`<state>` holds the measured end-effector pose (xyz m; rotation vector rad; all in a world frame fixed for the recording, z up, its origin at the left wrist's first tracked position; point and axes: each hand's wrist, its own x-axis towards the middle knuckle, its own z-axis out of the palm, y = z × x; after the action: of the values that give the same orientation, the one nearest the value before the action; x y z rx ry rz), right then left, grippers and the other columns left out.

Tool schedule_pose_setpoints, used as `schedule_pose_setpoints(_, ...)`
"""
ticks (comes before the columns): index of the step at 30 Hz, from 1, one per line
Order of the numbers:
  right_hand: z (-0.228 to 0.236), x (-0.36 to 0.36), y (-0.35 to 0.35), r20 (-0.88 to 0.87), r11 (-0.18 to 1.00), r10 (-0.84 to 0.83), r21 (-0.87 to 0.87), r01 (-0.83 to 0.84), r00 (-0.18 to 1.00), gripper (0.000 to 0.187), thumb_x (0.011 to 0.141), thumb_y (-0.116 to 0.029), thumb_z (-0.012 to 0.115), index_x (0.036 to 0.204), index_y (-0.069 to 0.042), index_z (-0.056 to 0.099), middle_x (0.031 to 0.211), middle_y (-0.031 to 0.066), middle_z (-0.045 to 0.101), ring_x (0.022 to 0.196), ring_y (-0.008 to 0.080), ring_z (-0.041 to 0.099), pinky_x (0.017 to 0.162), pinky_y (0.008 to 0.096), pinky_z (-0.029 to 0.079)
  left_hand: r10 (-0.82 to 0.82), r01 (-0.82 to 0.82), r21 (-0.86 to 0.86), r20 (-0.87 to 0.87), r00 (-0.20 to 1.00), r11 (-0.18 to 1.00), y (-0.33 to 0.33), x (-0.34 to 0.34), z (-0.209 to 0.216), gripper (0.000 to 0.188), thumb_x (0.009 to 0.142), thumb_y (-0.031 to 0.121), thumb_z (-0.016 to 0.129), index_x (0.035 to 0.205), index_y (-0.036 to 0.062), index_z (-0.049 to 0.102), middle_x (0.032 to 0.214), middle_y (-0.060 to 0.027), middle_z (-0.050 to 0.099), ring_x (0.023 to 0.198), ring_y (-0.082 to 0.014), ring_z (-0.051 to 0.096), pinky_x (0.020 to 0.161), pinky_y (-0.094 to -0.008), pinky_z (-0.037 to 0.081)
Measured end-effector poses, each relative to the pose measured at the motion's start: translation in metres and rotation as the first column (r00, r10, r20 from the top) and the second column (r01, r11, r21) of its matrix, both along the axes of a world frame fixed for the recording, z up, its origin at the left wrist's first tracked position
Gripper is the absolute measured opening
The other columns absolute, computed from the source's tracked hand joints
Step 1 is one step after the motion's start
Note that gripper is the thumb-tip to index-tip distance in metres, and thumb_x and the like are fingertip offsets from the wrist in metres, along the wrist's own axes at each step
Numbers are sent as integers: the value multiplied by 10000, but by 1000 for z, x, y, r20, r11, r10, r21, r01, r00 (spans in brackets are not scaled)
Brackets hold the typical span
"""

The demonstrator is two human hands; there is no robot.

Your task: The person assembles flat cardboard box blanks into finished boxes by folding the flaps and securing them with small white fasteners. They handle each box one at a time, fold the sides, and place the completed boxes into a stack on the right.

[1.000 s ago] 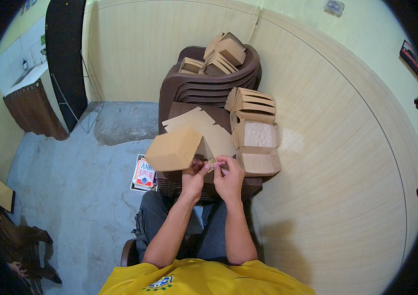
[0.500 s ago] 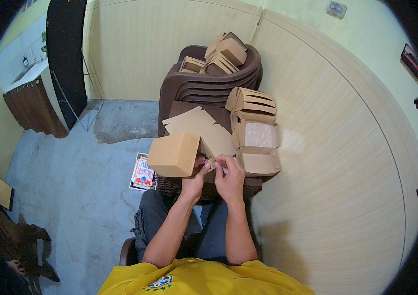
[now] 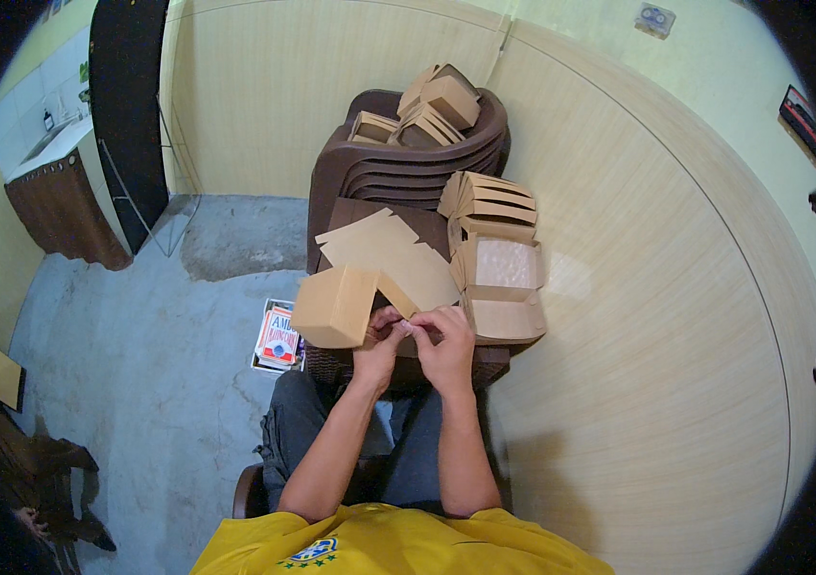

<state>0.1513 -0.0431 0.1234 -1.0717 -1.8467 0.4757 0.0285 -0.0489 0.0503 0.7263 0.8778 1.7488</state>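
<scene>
A brown cardboard box (image 3: pixel 334 307), partly folded, stands tilted over my lap with its closed side to the left. My left hand (image 3: pixel 376 356) and my right hand (image 3: pixel 446 350) meet at its right end, fingertips pinched together on the edge of a raised flap (image 3: pixel 396 295). Some left fingers are hidden behind the box's edge, and the exact fold between the fingertips is too small to make out. Just beyond, flat unfolded cardboard sheets (image 3: pixel 394 251) lie on the brown seat. To their right rests an opened cardboard box (image 3: pixel 506 264).
Nested cardboard boxes (image 3: pixel 494 199) sit behind the opened one. More boxes (image 3: pixel 439 101) top the stacked brown chairs (image 3: pixel 398 172). On the floor at left is a carton of printed packets (image 3: pixel 279 335). Another person in brown (image 3: pixel 48 460) is at far left. A wooden wall (image 3: pixel 657 316) curves along the right.
The box has turned slightly, so its right flap now stands out toward my right hand. Both hands stay together at that end, with the fingertips shifted a little.
</scene>
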Motion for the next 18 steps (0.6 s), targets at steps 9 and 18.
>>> schedule_pose_setpoints(9, -31, 16, 21, -553, 848, 110, -381, -367, 826, 169, 951, 6, 812, 1077, -13, 700, 1075, 37, 701, 1036, 117, 658, 881, 282, 581, -92, 89, -36, -97, 991, 995, -5, -5, 11, 168, 986, 22, 761, 1152, 14, 735, 1079, -48, 753, 1010, -128, 683, 920, -297, 548)
schedule_pose_setpoints(18, -21, 18, 11, -445, 912, 114, -307, -270, 888, 362, 1017, 17, 643, 1374, -10, 588, 1302, 97, 683, 1225, 214, 645, 1009, 363, 561, 18, -43, -30, -572, 820, 999, -6, -17, 46, 178, 995, 145, 796, 1082, -9, 771, 1007, -52, 775, 1000, -85, 669, 881, -290, 541)
